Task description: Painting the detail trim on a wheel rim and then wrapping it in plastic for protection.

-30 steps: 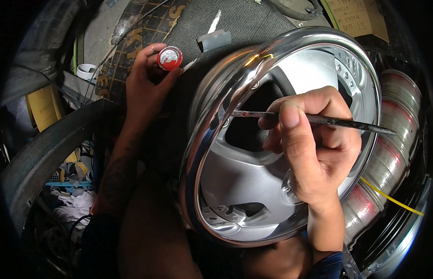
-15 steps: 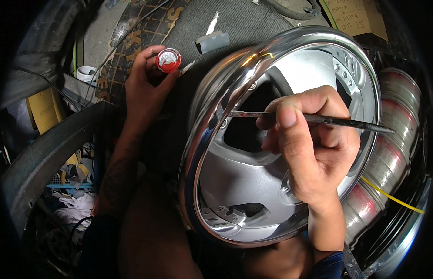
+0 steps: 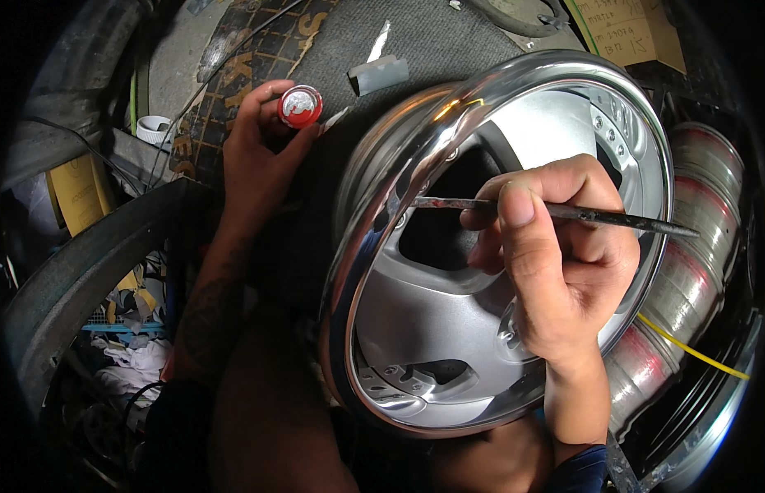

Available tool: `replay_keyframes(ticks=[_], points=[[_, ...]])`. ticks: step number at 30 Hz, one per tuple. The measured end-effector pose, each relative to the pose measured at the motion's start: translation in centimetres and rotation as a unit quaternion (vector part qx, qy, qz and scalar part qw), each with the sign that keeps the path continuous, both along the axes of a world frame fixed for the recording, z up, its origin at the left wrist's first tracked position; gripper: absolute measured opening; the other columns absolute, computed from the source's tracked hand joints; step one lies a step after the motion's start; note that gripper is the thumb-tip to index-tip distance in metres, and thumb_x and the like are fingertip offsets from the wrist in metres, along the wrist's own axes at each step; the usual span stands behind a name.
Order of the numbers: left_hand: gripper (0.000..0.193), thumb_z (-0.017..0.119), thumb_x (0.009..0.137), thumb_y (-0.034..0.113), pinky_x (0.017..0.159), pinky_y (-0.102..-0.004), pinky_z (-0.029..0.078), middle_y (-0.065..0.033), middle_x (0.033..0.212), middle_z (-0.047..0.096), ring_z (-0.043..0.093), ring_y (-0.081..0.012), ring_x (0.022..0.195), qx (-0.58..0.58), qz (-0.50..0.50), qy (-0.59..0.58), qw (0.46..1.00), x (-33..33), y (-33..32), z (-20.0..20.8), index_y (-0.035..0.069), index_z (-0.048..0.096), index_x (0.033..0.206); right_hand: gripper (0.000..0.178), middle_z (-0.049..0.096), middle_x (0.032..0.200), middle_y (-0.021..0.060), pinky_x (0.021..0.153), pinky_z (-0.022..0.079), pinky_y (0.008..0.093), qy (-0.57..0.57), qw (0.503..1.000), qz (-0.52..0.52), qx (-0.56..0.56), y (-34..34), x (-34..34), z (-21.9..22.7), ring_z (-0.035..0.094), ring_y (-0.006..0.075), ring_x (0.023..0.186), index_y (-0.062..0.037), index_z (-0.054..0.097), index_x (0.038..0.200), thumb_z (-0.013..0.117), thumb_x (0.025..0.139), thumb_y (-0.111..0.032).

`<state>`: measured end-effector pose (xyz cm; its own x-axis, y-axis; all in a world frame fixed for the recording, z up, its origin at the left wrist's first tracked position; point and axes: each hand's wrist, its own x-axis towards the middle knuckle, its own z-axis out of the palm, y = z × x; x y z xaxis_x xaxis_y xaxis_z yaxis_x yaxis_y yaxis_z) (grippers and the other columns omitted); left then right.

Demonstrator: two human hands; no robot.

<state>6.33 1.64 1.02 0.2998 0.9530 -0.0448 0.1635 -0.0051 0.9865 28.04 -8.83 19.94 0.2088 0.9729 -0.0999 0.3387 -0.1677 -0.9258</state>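
Note:
A silver wheel rim point(image 3: 423, 312) with a polished lip leans tilted across my lap. My right hand point(image 3: 563, 255) pinches a slim dark paintbrush point(image 3: 621, 218) between thumb and fingers, held nearly level over the wheel's face. Its narrow end reaches the left inner side of the lip, near a small bolt; whether it touches cannot be made out. Off to the left, my left hand point(image 3: 263, 156) grips a small red cap point(image 3: 300, 107) with silvery paint inside, its opening facing up. The fingers curl around the cap's side, away from the wheel.
A grey mat point(image 3: 341, 57) lies beyond the wheel, with a bent grey sandpaper piece point(image 3: 378, 76) on it. Ribbed, red-streaked cylinders point(image 3: 682, 238) stand at the right beside a yellow strip point(image 3: 695, 349). A white cap point(image 3: 154, 129), cardboard point(image 3: 629, 33) and white rags point(image 3: 136, 366) lie around.
My right hand and the brush have shifted very slightly to the right. The left hand with the red cap has barely moved, and both grips stay the same.

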Motion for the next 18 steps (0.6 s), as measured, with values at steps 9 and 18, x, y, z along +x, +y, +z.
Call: replay_keyframes(ticks=[9,18], points=[[0.058,0.077,0.083,0.001,0.089,-0.0279,0.053,-0.0104,0.112,0.069,0.067,-0.0142,0.102,0.007,0.000,-0.006,1.000,0.16,0.00,0.08,0.007,0.049,0.133,0.016,0.068,0.081,0.0144,0.053,0.049,0.0209,-0.013,1.000,0.015,-0.001,0.12,0.07,-0.03,0.061,0.0106,0.058,0.0037,0.059,0.093,0.060,0.099,-0.011],[0.057,0.077,0.083,0.001,0.090,-0.0280,0.054,-0.0110,0.112,0.070,0.067,-0.0145,0.103,0.011,0.002,0.001,1.000,0.04,-0.02,0.02,0.007,0.049,0.133,0.018,0.069,0.081,0.0146,0.053,0.049,0.0208,0.002,1.000,-0.008,0.003,-0.10,-0.04,0.03,0.061,0.0107,0.058,0.0032,0.059,0.092,0.060,0.099,-0.014]])
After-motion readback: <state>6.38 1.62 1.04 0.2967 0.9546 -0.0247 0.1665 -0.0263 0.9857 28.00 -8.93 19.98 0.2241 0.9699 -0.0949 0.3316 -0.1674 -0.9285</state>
